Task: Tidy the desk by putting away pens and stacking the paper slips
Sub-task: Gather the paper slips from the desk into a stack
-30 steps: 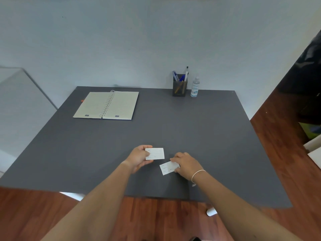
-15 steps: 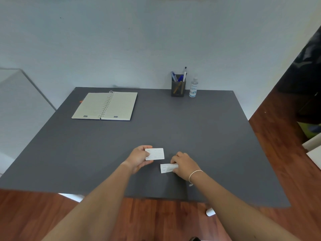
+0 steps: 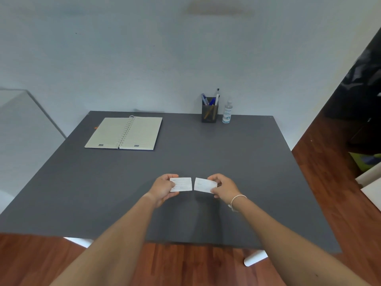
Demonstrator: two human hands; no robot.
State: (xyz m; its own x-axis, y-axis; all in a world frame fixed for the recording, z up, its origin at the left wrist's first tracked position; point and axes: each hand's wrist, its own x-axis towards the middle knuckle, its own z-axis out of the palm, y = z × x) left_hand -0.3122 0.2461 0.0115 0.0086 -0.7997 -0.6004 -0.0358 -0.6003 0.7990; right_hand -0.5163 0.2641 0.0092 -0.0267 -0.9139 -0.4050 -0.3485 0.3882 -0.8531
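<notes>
Two paper slips are held just above the desk (image 3: pixel 206 157), one pinched in the left hand (image 3: pixel 164 187) and one in the right hand (image 3: pixel 224 186) (pens (image 3: pixel 210 100) already in their holder (image 3: pixel 209 113)), edges nearly meeting, stacking apparently left.

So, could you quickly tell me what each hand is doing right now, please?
Left hand: closed on a paper slip, pinched by its left edge.
Right hand: closed on a second paper slip, held by its right edge.
</notes>
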